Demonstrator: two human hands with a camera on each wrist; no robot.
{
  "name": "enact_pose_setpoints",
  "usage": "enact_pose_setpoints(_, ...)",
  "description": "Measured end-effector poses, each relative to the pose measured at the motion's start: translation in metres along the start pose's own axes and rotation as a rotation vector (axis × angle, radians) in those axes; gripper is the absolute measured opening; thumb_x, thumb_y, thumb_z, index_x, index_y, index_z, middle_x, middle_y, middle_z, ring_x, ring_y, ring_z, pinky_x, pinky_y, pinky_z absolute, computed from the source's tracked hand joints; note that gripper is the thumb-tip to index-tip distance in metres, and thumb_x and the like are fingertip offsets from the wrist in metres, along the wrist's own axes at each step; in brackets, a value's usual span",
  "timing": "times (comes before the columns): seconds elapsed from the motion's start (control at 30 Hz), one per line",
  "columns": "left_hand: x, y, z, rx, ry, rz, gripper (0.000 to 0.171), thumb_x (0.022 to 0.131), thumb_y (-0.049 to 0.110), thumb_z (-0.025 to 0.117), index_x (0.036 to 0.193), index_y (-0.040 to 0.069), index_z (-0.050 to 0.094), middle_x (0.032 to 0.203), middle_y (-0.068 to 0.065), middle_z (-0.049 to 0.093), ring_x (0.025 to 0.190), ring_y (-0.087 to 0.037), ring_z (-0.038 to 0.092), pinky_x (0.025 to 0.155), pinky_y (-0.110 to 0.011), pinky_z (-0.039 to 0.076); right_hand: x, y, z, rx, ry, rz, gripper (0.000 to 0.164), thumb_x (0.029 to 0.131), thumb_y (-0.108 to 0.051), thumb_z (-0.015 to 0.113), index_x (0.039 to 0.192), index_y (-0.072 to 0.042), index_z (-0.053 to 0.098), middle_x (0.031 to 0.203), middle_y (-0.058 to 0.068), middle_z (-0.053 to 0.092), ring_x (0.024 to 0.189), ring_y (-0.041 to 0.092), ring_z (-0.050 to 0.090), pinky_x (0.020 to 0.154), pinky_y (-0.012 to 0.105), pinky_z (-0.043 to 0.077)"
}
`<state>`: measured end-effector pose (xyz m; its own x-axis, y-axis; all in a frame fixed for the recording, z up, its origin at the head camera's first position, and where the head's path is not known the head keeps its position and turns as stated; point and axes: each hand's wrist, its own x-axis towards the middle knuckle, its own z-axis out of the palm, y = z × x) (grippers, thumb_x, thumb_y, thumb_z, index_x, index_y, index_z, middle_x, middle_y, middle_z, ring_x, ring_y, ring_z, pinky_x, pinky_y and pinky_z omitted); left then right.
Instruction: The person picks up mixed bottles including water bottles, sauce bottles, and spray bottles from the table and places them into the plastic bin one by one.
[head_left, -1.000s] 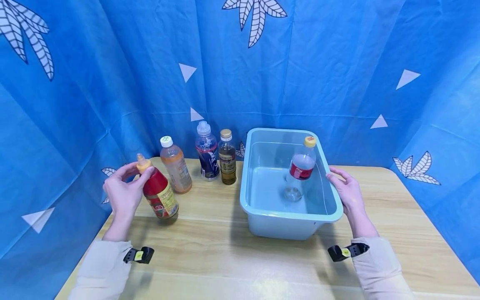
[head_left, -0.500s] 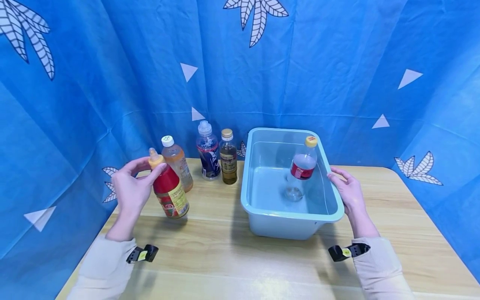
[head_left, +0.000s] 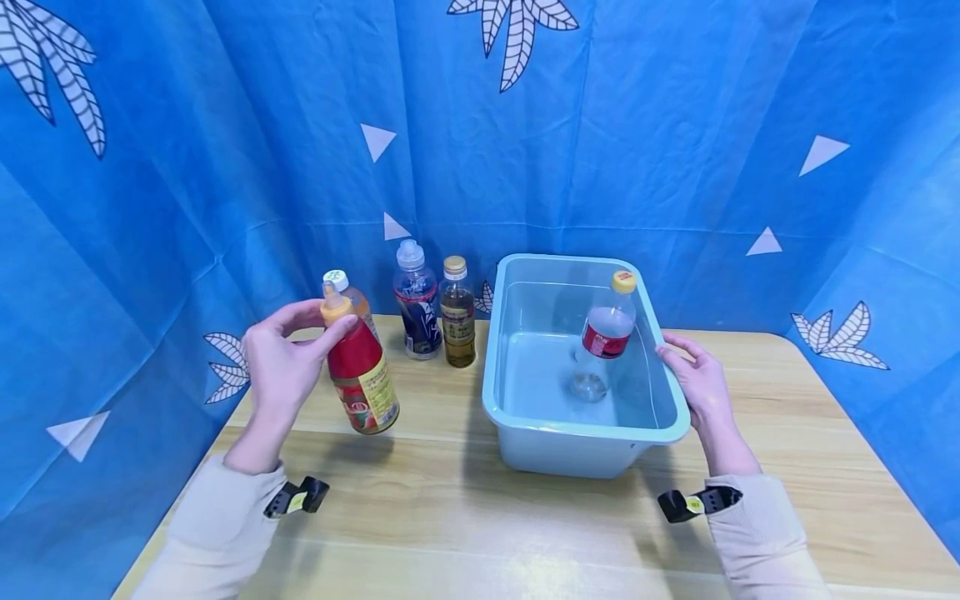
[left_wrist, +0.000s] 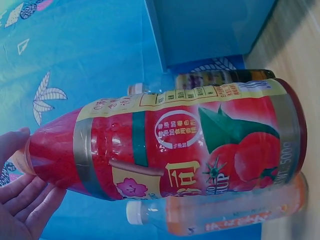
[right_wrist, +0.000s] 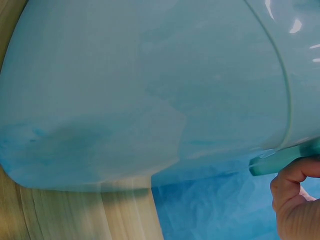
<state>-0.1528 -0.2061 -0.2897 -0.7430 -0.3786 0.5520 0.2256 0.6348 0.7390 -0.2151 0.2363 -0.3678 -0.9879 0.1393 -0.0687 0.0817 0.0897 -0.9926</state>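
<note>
My left hand (head_left: 288,358) pinches a red ketchup bottle (head_left: 365,375) by its yellow cap and neck. The bottle tilts slightly, with a shadow below its base on the table. In the left wrist view the ketchup bottle (left_wrist: 190,145) fills the middle, its tomato label showing. At the right, my right hand (head_left: 701,383) grips the rim of a light blue basin (head_left: 570,454). Inside that basin stands a clear plastic bottle (head_left: 609,333) with a yellow cap and red label. The right wrist view shows mostly the basin's outer wall (right_wrist: 125,90).
Behind the ketchup stands an orange-tinted bottle (head_left: 358,304) with a white cap, partly hidden. Left of the basin are a dark blue-labelled bottle (head_left: 417,312) and a brown-liquid bottle (head_left: 457,325). A blue patterned curtain (head_left: 675,125) surrounds the wooden table (head_left: 420,517).
The left hand has carried the ketchup bottle to the right, so that it now covers much of the orange-tinted bottle. The right hand and the basin stay in place.
</note>
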Motion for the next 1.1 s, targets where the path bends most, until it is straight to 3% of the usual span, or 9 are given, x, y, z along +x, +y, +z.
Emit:
enact_pose_setpoints(0.27, 0.004, 0.018, 0.004, -0.027, -0.027, 0.007, 0.041, 0.072, 0.034, 0.072, 0.1, 0.005, 0.067, 0.091, -0.008, 0.066, 0.082, -0.016, 0.06, 0.055, -0.012, 0.045, 0.001, 0.0, 0.0, 0.038, -0.002, 0.004, 0.047, 0.085, -0.028, 0.059, 0.125, -0.006, 0.048, 0.077, -0.016, 0.061, 0.069, 0.001, 0.061, 0.061, 0.02, 0.05)
enact_pose_setpoints(0.53, 0.007, 0.038, 0.01, -0.106, -0.034, 0.067, 0.037, 0.071, 0.029, 0.074, 0.097, 0.003, 0.067, 0.092, -0.008, 0.066, 0.08, -0.013, 0.06, 0.06, -0.012, 0.046, 0.001, -0.002, 0.001, -0.027, 0.008, 0.012, 0.051, 0.086, -0.032, 0.057, 0.127, -0.005, 0.045, 0.08, -0.015, 0.059, 0.071, 0.001, 0.06, 0.063, 0.021, 0.05)
enact_pose_setpoints(0.8, 0.01, 0.057, 0.018, -0.202, -0.045, 0.106, 0.035, 0.072, 0.027, 0.074, 0.097, 0.004, 0.067, 0.091, -0.006, 0.066, 0.079, -0.01, 0.059, 0.061, -0.016, 0.048, 0.001, -0.001, 0.001, -0.018, -0.004, 0.003, 0.05, 0.086, -0.031, 0.057, 0.127, -0.005, 0.045, 0.08, -0.016, 0.059, 0.071, 0.001, 0.061, 0.063, 0.021, 0.05)
enact_pose_setpoints(1.1, 0.014, 0.073, 0.027, -0.25, -0.057, 0.162, 0.035, 0.072, 0.027, 0.073, 0.097, 0.003, 0.067, 0.092, -0.005, 0.066, 0.079, -0.01, 0.059, 0.059, -0.018, 0.048, 0.001, -0.001, 0.0, -0.017, -0.005, -0.005, 0.049, 0.086, -0.031, 0.057, 0.127, -0.005, 0.046, 0.08, -0.016, 0.059, 0.071, 0.0, 0.06, 0.063, 0.02, 0.05)
